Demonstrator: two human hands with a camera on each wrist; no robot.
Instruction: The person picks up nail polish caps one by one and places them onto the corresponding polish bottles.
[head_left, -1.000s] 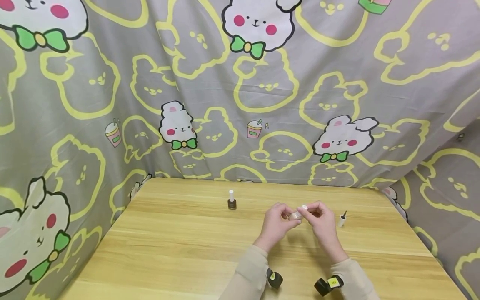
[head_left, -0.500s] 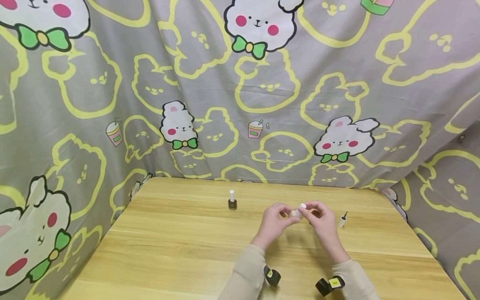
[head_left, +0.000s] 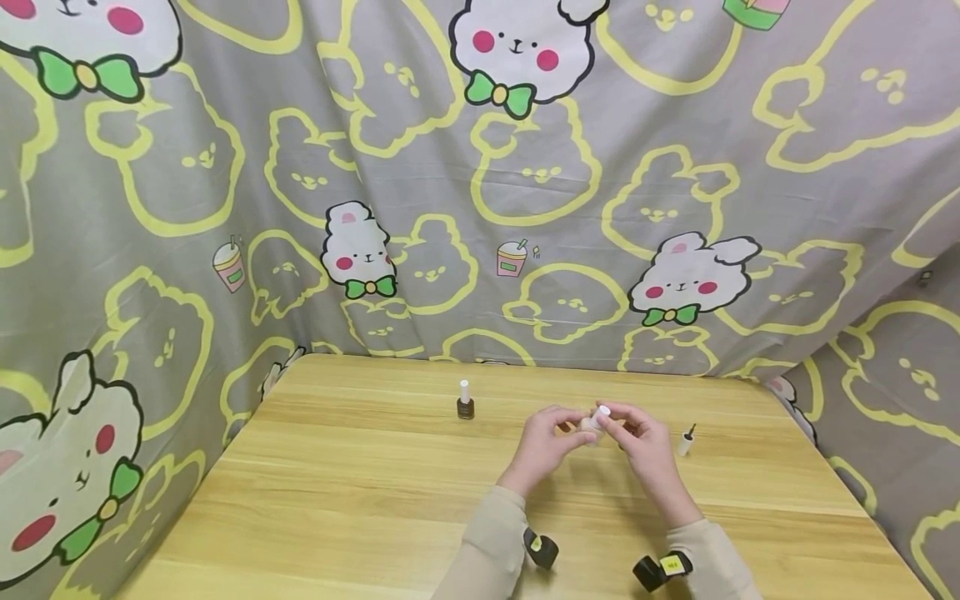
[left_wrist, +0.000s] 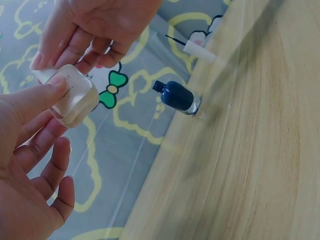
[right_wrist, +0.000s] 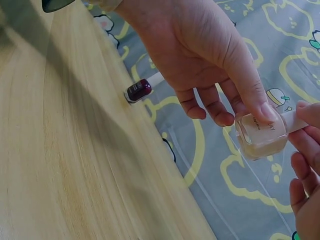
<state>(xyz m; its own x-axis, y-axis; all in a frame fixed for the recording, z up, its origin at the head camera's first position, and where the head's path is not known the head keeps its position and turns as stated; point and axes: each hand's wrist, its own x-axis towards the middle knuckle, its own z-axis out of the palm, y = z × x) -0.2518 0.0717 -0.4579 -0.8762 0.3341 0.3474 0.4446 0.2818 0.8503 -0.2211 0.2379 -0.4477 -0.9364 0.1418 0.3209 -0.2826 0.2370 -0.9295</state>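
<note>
In the head view, my left hand point(head_left: 543, 446) and right hand point(head_left: 647, 446) meet over the right half of the table. Between them is a small clear bottle of pale nail polish point(left_wrist: 75, 100) with its white cap point(head_left: 601, 415) on the neck. The left thumb and fingers pinch the glass body, thumb on the printed front. The right thumb and fingers grip the cap. A dark blue nail polish bottle point(left_wrist: 177, 97) stands uncapped on the table, hidden in the head view. To the right of my right hand, a white brush cap point(head_left: 686, 443) stands with its dark brush up.
Toward the back stands a dark red nail polish bottle point(head_left: 465, 407) with its white cap on. The wooden table point(head_left: 337, 483) ends at a grey curtain point(head_left: 420, 167) with rabbit drawings. A black strap device point(head_left: 542, 548) sits at each wrist.
The pale bottle has swung a little in my hands, and more of its cap shows. My left hand has shifted slightly to the left. The things standing on the table are where they were.
</note>
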